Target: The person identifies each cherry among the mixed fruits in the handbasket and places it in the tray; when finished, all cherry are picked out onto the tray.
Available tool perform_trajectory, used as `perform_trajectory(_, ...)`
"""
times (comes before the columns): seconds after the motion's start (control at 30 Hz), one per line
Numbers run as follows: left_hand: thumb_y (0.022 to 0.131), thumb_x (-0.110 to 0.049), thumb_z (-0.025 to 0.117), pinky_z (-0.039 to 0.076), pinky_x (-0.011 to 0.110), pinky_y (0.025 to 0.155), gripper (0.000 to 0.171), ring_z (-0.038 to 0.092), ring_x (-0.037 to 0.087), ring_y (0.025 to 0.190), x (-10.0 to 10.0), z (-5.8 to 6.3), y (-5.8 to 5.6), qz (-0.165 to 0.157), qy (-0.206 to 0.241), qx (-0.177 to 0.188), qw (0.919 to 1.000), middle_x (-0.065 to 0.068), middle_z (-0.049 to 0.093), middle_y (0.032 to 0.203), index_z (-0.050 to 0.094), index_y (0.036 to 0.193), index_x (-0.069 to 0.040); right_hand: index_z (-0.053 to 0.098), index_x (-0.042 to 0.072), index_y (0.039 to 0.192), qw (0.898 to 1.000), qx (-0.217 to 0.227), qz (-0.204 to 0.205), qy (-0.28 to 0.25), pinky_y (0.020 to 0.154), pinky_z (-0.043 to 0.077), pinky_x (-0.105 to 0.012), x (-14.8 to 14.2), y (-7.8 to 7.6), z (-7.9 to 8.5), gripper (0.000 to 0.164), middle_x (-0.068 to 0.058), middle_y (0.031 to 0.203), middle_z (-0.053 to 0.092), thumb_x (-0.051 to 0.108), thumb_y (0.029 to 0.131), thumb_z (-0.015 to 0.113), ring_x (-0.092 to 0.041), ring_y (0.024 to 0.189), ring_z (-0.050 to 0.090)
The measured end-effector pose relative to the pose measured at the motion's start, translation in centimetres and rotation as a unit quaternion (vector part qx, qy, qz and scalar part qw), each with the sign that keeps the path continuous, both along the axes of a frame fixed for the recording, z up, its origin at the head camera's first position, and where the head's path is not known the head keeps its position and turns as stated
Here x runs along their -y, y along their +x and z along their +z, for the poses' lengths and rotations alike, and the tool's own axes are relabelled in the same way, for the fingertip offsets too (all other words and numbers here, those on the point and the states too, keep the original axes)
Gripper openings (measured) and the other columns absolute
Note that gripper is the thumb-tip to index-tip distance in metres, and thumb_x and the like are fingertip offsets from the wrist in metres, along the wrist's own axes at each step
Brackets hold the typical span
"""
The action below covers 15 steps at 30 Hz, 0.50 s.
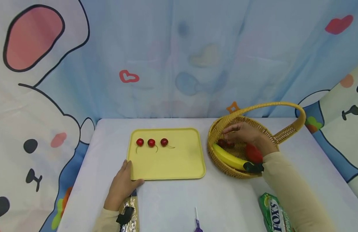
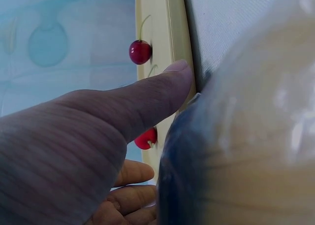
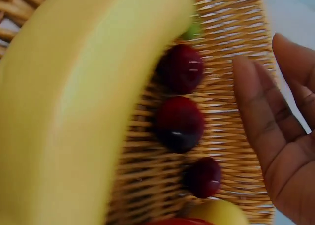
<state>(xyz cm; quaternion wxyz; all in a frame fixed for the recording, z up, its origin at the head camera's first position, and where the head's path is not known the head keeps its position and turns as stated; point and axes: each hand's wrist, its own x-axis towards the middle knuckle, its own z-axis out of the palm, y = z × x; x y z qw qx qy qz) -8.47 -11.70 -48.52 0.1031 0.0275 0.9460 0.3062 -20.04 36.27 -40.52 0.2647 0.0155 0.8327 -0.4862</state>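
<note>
My left hand (image 1: 122, 185) is at the near left corner of a yellow tray (image 1: 170, 166), its straight thumb (image 2: 167, 82) on the front rim and its fingers along the left side. Three red cherries with stems lie on the tray, one of them a dark cherry (image 1: 164, 142) rightmost in the row. Over the wicker basket (image 1: 219, 166) hovers my right hand (image 1: 245, 135), fingers apart with nothing between them. Just beside those fingers, dark red cherries (image 3: 179, 124) lie in a row on the basket's weave, next to a banana (image 1: 229, 158).
A red fruit (image 1: 253, 153) sits in the basket near my right wrist, and the right wrist view shows a yellow round fruit (image 3: 224, 214). The basket's handle (image 1: 271, 104) arches above. Nearer stand a green FOX'S packet (image 1: 273, 212), a gold packet (image 1: 132, 212) and a purple-ended stick (image 1: 197, 225).
</note>
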Motion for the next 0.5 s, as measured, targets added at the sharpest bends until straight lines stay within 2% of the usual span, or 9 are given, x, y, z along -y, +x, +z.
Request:
perform_trajectory(0.1,0.081,-0.026,0.083,0.04,0.058,0.106,0.096,0.037,0.052,0.137,-0.1,-0.1,0.1,-0.001,0.002,0.002,1.0,0.039,0.024,0.153,0.029,0.148,0.017,0.062,-0.004,0.129,1.0,0.018,0.002,-0.016,0.092,0.056,-0.045,-0.2,-0.4,-1.4,0.043,-0.014,0.123,0.067,0.015,0.092,0.071,-0.023,0.099,0.071)
perform_trajectory(0.23,0.081,-0.026,0.084,0.041,0.058,0.106,0.096,0.038,0.053,0.136,-0.2,0.1,0.2,-0.001,0.001,-0.003,1.0,0.04,0.024,0.153,0.03,0.147,0.017,0.061,-0.006,0.129,0.999,0.037,-0.007,-0.037,0.09,0.057,-0.042,-0.2,-0.5,-2.4,0.04,-0.01,0.12,0.068,0.008,0.092,0.07,-0.02,0.1,0.07)
perform_trajectory(0.33,0.08,-0.025,0.084,0.042,0.057,0.104,0.095,0.04,0.053,0.134,-0.2,0.1,0.1,-0.001,-0.003,-0.01,0.9999,0.041,0.026,0.152,0.031,0.146,0.017,0.06,-0.008,0.129,0.999,0.029,0.003,-0.033,0.089,0.057,-0.042,0.1,-0.6,-2.8,0.039,-0.017,0.123,0.066,0.004,0.093,0.067,-0.022,0.101,0.07)
perform_trajectory(0.5,0.08,-0.025,0.084,0.043,0.057,0.103,0.095,0.041,0.053,0.134,-0.1,0.2,0.0,-0.002,-0.002,-0.014,0.9999,0.041,0.026,0.152,0.031,0.146,0.017,0.062,-0.009,0.127,1.0,0.002,0.028,0.008,0.085,0.059,-0.042,0.9,-0.6,-3.1,0.038,-0.025,0.125,0.064,0.002,0.091,0.068,-0.025,0.097,0.071)
